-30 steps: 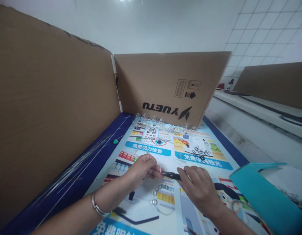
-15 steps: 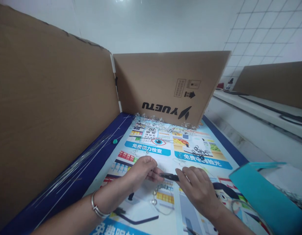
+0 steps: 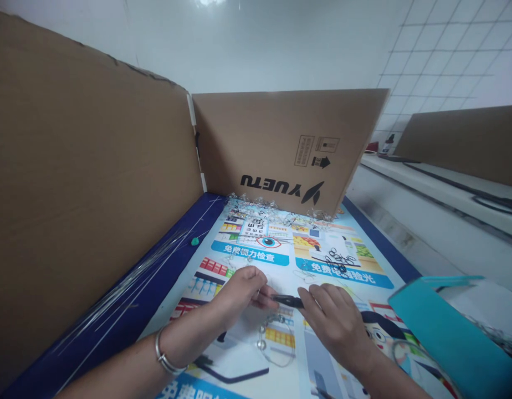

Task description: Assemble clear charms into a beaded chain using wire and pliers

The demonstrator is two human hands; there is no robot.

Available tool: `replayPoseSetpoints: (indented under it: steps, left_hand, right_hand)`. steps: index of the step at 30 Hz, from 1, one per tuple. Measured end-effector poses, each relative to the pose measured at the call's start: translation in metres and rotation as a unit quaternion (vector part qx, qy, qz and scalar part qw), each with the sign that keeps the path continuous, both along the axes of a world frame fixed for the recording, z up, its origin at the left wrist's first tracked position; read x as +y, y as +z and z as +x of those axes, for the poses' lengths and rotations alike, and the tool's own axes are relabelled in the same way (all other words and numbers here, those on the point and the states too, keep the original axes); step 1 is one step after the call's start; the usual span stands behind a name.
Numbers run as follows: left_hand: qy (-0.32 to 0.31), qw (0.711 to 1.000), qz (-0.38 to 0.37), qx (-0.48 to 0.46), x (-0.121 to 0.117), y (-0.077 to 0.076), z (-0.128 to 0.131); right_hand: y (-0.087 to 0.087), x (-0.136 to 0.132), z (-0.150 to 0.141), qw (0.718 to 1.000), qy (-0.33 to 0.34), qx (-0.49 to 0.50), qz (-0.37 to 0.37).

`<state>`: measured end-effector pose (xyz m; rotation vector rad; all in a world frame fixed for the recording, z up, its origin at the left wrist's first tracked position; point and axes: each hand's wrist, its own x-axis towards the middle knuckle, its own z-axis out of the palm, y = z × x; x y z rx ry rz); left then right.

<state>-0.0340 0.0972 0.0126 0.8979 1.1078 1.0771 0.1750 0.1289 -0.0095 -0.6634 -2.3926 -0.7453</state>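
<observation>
My left hand (image 3: 239,293), with a silver bangle on its wrist, is closed in a pinch on a thin wire that I can barely make out. My right hand (image 3: 333,321) grips small black pliers (image 3: 288,301), whose tip meets the left fingertips. Both hands hover over a printed poster (image 3: 256,246) that covers the table. Just below the hands lies a wire loop with clear beads (image 3: 275,338).
Cardboard walls stand on the left (image 3: 85,188) and at the back (image 3: 281,144). A bundle of long thin wires (image 3: 127,288) lies along the left wall. Small black rings (image 3: 339,259) and clear beads (image 3: 256,202) lie farther back. A teal box (image 3: 443,327) sits at the right.
Both hands have shifted slightly to the left and away from me; the pliers' tip has stayed against the left fingertips.
</observation>
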Motion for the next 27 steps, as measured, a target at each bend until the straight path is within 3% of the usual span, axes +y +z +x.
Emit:
replayPoseSetpoints:
  steps: [9,17,27]
  left_hand:
    - [0.03,0.999,0.022,0.021,-0.0026,0.004,0.0032]
    - [0.017,0.999,0.008,-0.045,-0.0034,0.0001,0.0022]
    - [0.011,0.998,-0.004,-0.06,-0.0048,0.0013,0.0032]
  right_hand:
    - [0.007,-0.0007,-0.0035,1.0,-0.002,0.001,-0.014]
    - [0.0012,0.0022,0.0014,1.0,0.014,0.022,0.012]
    - [-0.0012,0.0043,0.0034,0.998,0.031,0.034,0.045]
